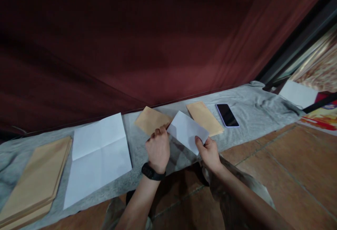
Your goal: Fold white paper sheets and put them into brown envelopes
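Note:
My left hand, with a black watch on the wrist, is closed on the near edge of a brown envelope lying on the grey cloth. My right hand pinches the lower right corner of a folded white paper, whose left end meets the envelope at my left fingers. A second brown envelope lies just behind the folded paper.
A stack of brown envelopes sits at the far left, beside a creased white sheet. A dark phone lies right of the second envelope. A dark red curtain hangs behind. Tiled floor runs along the near right.

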`<action>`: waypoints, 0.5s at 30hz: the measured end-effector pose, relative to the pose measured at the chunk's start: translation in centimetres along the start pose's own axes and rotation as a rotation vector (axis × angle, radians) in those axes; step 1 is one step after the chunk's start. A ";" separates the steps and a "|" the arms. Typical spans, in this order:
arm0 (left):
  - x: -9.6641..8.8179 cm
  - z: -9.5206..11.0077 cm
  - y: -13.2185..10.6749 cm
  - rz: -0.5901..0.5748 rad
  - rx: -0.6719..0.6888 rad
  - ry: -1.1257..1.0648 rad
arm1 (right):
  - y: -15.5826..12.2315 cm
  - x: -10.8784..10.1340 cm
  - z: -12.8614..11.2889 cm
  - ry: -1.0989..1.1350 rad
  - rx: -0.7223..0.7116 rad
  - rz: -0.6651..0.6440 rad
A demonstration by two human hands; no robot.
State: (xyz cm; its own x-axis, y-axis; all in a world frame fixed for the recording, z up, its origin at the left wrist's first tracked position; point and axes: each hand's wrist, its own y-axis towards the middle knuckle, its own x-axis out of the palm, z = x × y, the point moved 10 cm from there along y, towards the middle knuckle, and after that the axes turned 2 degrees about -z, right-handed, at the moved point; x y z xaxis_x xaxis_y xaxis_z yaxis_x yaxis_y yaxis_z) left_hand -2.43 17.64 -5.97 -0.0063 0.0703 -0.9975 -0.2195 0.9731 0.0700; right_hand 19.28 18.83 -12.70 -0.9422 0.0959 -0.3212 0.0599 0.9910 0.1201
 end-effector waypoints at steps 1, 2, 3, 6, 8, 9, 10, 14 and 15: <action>-0.5 0.0 -0.2 0.010 -0.006 0.011 | 0.0 0.1 -0.1 0.004 0.001 -0.006; -0.8 0.1 -0.4 0.011 -0.004 0.019 | 0.0 0.1 -0.2 0.009 0.002 -0.011; -0.8 0.4 -0.6 0.003 0.003 0.024 | -0.1 0.1 -0.2 0.012 0.002 -0.014; 0.8 1.6 -0.9 -0.056 0.036 0.024 | 0.1 -0.2 -0.1 -0.015 0.007 -0.007; 2.6 2.4 -0.9 -0.097 0.060 0.021 | 0.4 -0.4 0.3 -0.063 0.028 -0.014; 3.5 2.7 -0.8 -0.114 0.072 0.019 | 0.6 -0.4 0.6 -0.085 0.043 -0.026; 4.4 2.9 -0.7 -0.131 0.081 0.014 | 0.8 -0.4 0.9 -0.103 0.060 -0.040; 6.9 3.0 0.0 -0.178 0.103 -0.012 | 1.0 -0.3 1.7 -0.134 0.086 -0.062; 7.1 3.0 0.1 -0.180 0.109 -0.017 | 0.9 -0.3 1.8 -0.143 0.084 -0.062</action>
State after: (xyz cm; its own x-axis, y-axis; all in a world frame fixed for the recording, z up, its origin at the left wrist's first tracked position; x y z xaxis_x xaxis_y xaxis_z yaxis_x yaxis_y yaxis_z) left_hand 0.42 18.94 -13.05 0.0400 -0.1043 -0.9937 -0.1092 0.9881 -0.1082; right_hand 20.17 19.86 -14.19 -0.8889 0.0404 -0.4563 0.0359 0.9992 0.0185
